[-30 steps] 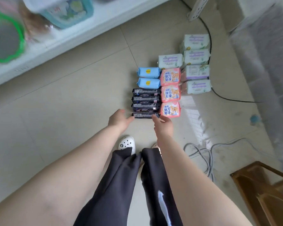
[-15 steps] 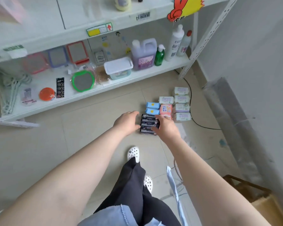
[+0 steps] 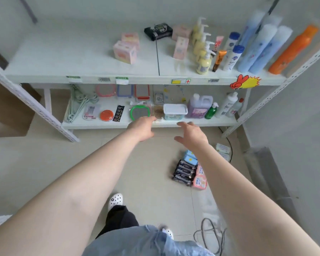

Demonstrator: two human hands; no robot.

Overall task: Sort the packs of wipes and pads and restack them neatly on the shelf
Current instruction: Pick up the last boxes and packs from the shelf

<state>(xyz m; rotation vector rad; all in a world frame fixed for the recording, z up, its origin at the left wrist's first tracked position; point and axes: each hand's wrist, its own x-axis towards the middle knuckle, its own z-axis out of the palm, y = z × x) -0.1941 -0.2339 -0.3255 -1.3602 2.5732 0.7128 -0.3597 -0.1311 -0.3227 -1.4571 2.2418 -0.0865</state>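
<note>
While both arms reach forward above the floor, the left hand and right hand hold nothing; fingers loosely spread, palms down, in front of the lower shelf edge. Black packs, pink packs and blue packs lie in touching rows on the floor below the right forearm. One black pack and pink boxes sit on the upper shelf.

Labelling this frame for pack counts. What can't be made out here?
- Head view: pale packs and pink packs on the floor, partly hidden by the right forearm; count unclear.
- Upper-shelf pink packs: motion-blurred, print unreadable.
- Left hand: fingertips blurred.
- Black packs: labels too small.
</note>
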